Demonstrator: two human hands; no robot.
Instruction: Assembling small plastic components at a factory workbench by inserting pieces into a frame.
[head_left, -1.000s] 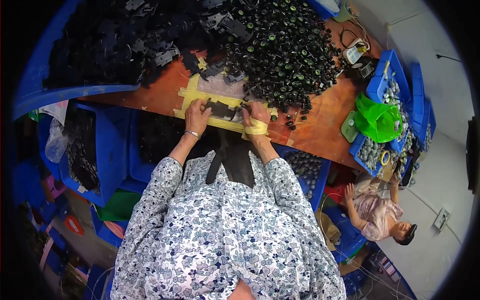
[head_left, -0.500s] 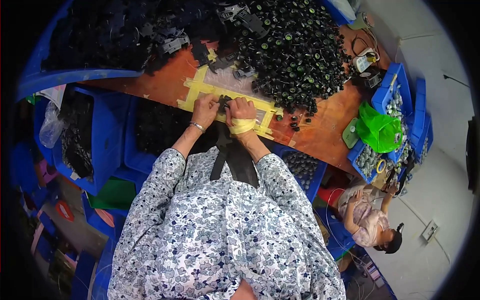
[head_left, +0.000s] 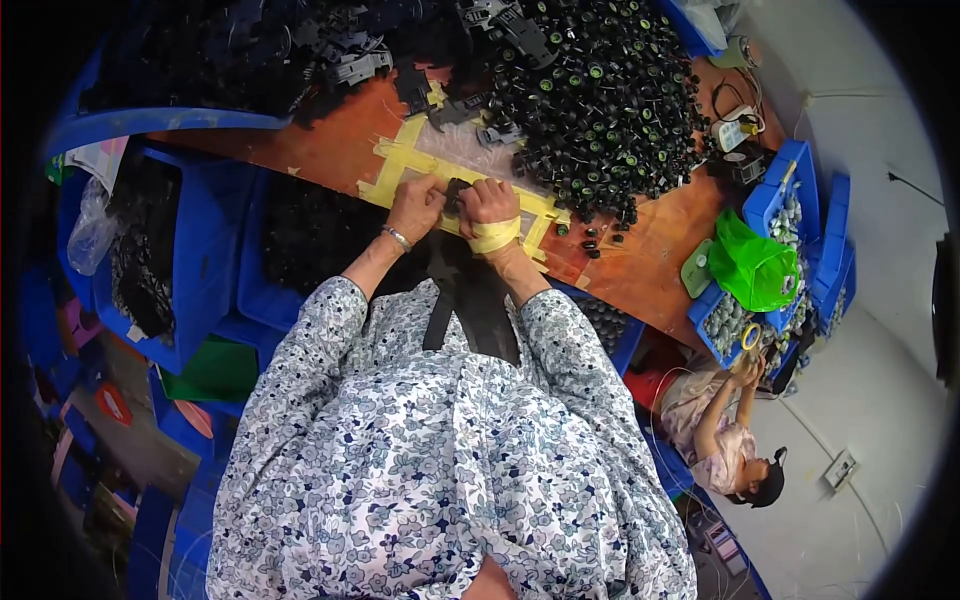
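Observation:
My left hand (head_left: 417, 207) and my right hand (head_left: 489, 211) meet over the near edge of the table. Between their fingertips is a small black plastic part (head_left: 455, 190), and both hands pinch it. Fingers cover most of the part, so its exact shape is hard to read. A metal bracelet circles my left wrist; yellow tape is wrapped round my right hand. Under the hands lies a clear sheet bordered with yellow tape (head_left: 405, 140). Just beyond sits a large heap of small black wheels (head_left: 600, 110), some with green centres.
Grey and black moulded pieces (head_left: 360, 68) lie at the far left of the table (head_left: 335, 150). Blue bins (head_left: 212, 235) stand below its left edge. On the right are blue trays (head_left: 707, 325) of grey pieces, a green plastic bag (head_left: 752, 265) and a seated co-worker (head_left: 715, 425).
Both hands stay together at the black part, with slight finger shifts. The view has tilted a little. At the right, the co-worker's hands have come together near the tray.

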